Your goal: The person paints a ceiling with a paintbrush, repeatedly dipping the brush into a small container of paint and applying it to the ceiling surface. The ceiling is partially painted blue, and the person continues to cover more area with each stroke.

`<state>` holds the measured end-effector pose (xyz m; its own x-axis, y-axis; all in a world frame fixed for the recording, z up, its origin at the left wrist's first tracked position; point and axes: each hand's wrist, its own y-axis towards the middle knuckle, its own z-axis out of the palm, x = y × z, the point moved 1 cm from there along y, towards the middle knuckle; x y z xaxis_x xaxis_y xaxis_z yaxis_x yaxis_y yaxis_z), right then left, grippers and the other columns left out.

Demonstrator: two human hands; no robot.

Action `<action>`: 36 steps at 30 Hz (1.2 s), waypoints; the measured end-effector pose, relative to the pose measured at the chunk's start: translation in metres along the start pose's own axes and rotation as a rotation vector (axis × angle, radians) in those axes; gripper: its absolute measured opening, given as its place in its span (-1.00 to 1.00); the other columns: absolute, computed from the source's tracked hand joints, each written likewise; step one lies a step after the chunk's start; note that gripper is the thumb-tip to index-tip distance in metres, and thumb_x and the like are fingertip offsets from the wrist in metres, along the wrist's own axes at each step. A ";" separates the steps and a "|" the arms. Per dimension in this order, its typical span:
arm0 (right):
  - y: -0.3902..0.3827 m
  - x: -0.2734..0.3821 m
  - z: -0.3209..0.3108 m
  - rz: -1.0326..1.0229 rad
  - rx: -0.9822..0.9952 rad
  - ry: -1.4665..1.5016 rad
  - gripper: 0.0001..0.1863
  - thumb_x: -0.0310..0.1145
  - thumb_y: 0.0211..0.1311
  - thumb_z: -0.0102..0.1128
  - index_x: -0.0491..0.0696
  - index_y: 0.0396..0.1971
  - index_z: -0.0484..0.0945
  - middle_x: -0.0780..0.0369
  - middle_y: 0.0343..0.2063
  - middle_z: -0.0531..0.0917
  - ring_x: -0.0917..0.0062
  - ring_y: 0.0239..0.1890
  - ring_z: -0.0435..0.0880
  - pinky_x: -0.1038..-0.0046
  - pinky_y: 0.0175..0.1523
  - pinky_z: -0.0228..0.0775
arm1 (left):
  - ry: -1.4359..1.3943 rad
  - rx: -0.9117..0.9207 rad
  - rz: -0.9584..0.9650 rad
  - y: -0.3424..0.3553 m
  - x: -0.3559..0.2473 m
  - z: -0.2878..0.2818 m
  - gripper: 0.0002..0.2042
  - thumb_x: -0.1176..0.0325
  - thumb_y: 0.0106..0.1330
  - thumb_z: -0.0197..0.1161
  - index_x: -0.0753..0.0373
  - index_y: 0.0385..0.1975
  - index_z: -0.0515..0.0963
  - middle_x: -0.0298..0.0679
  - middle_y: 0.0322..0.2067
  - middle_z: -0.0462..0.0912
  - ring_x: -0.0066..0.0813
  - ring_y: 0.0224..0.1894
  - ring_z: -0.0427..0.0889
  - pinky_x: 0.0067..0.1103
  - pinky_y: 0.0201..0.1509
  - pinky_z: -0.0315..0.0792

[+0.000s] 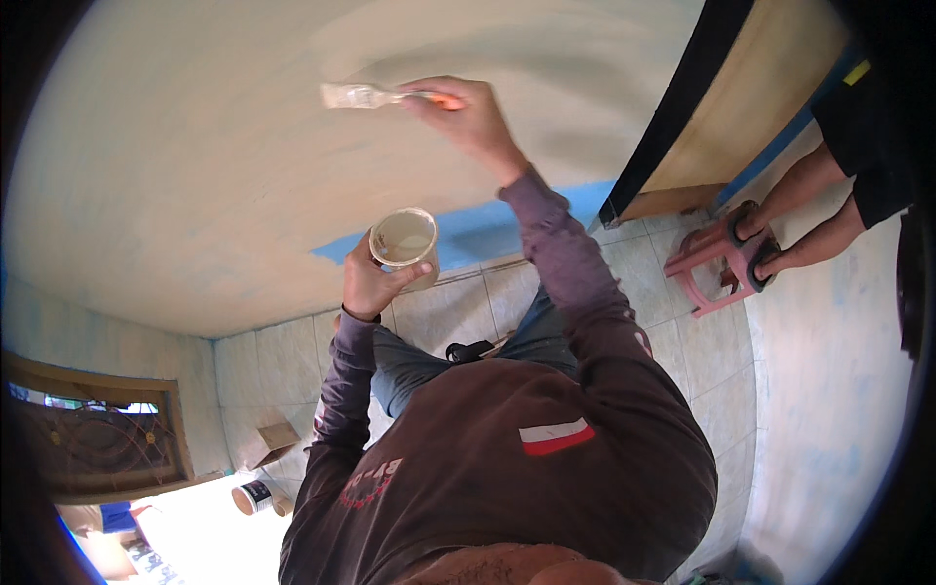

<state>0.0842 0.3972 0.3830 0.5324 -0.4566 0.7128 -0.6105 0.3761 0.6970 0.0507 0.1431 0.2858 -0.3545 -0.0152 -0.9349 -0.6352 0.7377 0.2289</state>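
In my right hand (pixel 471 117) is a paintbrush (pixel 361 96), gripped by its orange-ended handle. Its pale, paint-coated bristles point left, close to the wall (pixel 224 166); whether they touch it I cannot tell. My left hand (pixel 373 278) is wrapped round a clear plastic tub (pixel 429 258) held upright at waist height. Pale paint (pixel 405 234) shows inside the tub. The wall is mostly cream, with a strip of blue (pixel 478 232) along its lower part near the floor.
At the right another person's feet stand on a pink plastic stool (pixel 697 273). A dark-edged wooden panel (pixel 673 127) rises beside the wall. A cardboard box (pixel 275 442) and a small bucket (pixel 255 496) lie on the tiled floor (pixel 283 356), near a carved wooden frame (pixel 107 429).
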 end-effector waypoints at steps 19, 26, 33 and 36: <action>-0.030 -0.005 -0.224 0.166 -0.260 -0.362 -0.75 -0.47 0.40 0.34 -0.26 -0.02 0.70 0.19 -0.14 0.78 0.57 -0.09 0.75 0.57 0.09 0.56 | 0.030 0.051 0.046 0.004 -0.004 -0.005 -0.26 0.32 -0.07 0.75 0.41 0.15 0.53 -0.15 -0.01 0.73 -0.41 0.04 0.70 -0.41 0.17 0.59; -0.063 0.010 -0.282 0.125 -0.462 -0.341 -0.75 -0.41 0.42 0.33 -0.23 -0.03 0.72 0.21 -0.18 0.80 0.66 -0.21 0.72 0.65 -0.07 0.54 | -0.027 0.090 0.052 0.008 -0.003 -0.004 -0.25 0.31 -0.07 0.76 0.42 0.15 0.54 -0.15 -0.01 0.74 -0.43 0.04 0.70 -0.43 0.18 0.58; 0.002 0.047 -0.153 0.107 -0.342 -0.175 -0.70 -0.34 0.41 0.35 -0.24 -0.02 0.72 0.20 -0.22 0.81 0.68 -0.24 0.68 0.66 -0.12 0.45 | 0.042 0.063 0.047 0.005 -0.012 -0.002 -0.23 0.25 -0.08 0.76 0.41 0.16 0.54 -0.14 -0.01 0.76 -0.43 0.03 0.72 -0.43 0.17 0.59; 0.043 0.049 -0.084 -0.039 -0.164 -0.013 -0.72 -0.35 0.40 0.36 -0.24 -0.05 0.73 0.23 -0.26 0.81 0.71 -0.27 0.72 0.68 -0.17 0.52 | 0.058 0.057 0.040 0.003 -0.015 -0.002 -0.23 0.24 -0.07 0.75 0.40 0.17 0.55 -0.13 -0.01 0.76 -0.41 0.04 0.73 -0.42 0.17 0.60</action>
<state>0.1330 0.4590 0.4543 0.5455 -0.4837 0.6844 -0.4848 0.4841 0.7285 0.0526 0.1442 0.3015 -0.4195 -0.0228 -0.9075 -0.5800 0.7758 0.2486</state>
